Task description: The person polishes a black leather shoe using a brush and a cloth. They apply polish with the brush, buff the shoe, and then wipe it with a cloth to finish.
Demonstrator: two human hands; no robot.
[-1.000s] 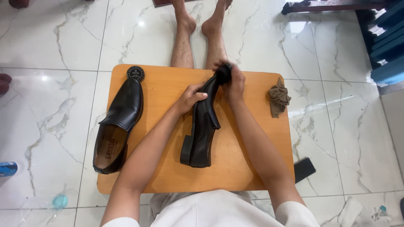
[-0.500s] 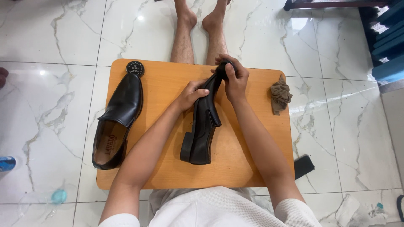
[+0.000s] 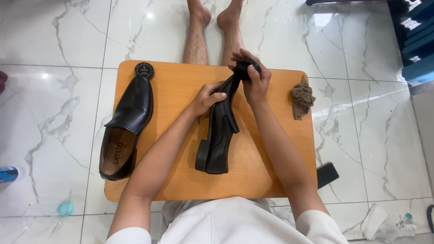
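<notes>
White marble floor tiles with grey veins spread out under a low orange wooden worktop (image 3: 181, 180) that sits across my lap, my bare legs stretched out past its far edge. My left hand (image 3: 205, 98) is closed around the upper middle of a black leather shoe (image 3: 218, 135), which lies on its side near the worktop's centre, heel toward me and toe pointing away. My right hand (image 3: 254, 81) is clenched on a dark cloth (image 3: 246, 68) pressed against the toe of that shoe. Its mate, a second black shoe (image 3: 124, 126), rests upright along the left side of the worktop, with a round black tin (image 3: 144, 70) just beyond its toe. A crumpled brown rag (image 3: 302, 97) lies at the right edge.
</notes>
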